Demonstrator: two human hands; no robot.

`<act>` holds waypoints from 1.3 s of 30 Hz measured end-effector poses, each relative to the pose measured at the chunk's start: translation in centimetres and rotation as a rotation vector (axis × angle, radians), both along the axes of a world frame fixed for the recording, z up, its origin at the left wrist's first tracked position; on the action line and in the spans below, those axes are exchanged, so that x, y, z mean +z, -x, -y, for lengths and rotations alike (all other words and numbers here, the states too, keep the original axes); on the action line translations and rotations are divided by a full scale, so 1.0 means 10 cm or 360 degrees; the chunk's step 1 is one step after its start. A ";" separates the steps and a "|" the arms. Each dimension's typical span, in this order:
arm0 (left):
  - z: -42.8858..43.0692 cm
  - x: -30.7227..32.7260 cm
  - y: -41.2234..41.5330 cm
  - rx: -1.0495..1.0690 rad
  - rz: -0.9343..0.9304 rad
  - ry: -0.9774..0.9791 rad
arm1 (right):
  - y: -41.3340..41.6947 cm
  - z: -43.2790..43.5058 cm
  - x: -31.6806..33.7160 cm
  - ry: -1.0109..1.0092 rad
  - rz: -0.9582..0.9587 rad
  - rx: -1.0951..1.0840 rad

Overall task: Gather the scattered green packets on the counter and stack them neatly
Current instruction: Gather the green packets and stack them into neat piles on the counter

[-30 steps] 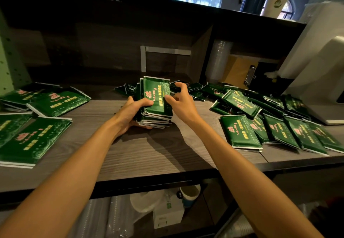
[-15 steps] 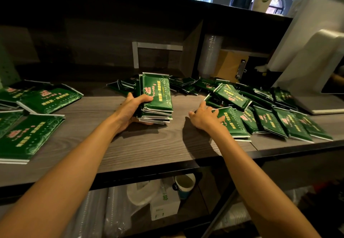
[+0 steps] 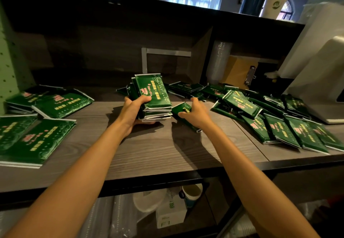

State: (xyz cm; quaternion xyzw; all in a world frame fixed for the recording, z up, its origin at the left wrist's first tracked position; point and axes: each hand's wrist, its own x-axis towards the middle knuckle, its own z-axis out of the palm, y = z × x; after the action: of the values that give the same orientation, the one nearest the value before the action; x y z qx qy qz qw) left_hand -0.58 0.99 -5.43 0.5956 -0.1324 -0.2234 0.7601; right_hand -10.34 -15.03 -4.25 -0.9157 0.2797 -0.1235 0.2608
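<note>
Both your hands are busy: left hand (image 3: 133, 112) clamps the stack (image 3: 155, 101) mid-counter (image 3: 158, 150), right hand (image 3: 195, 113) grips one packet (image 3: 181, 108) just beside it, loose packets (image 3: 279, 126) piled further right.

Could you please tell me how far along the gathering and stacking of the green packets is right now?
Partly done. A stack of several packets stands mid-counter, steadied by the left hand. The right hand grips one more packet beside it. Left to do: the big loose spread on the right, and the packets on the left.
</note>
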 end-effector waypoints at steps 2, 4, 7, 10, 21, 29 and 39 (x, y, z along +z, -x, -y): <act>0.00 -0.01 -0.02 0.0050 0.0007 -0.0027 | 0.05 0.07 0.00 0.0237 -0.0267 -0.0105; 0.00 -0.02 -0.04 0.0100 0.0020 -0.0054 | 0.09 0.12 0.01 0.0228 -0.0374 -0.0210; 0.00 -0.04 -0.07 0.0137 0.0032 -0.0064 | 0.09 0.15 0.03 0.0206 -0.0460 -0.0237; 0.02 -0.06 -0.07 0.0146 0.0053 -0.0076 | 0.09 0.14 0.05 0.0150 -0.0348 -0.0223; 0.00 -0.05 -0.12 0.0296 0.0047 -0.0120 | -0.15 0.02 0.15 -0.1275 0.0825 0.0025; 0.00 -0.03 -0.10 0.0259 0.0056 -0.0152 | -0.31 -0.13 0.23 -0.1172 0.0705 0.0325; -0.01 0.04 -0.02 0.0070 -0.0040 -0.0063 | -0.38 -0.23 0.20 -0.0713 0.0544 0.0409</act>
State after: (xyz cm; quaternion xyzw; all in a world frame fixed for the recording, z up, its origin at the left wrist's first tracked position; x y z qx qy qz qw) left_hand -0.35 1.08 -4.99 0.6104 -0.1053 -0.2165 0.7546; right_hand -6.54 -12.74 -2.22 -0.8292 0.1341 -0.1769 0.5130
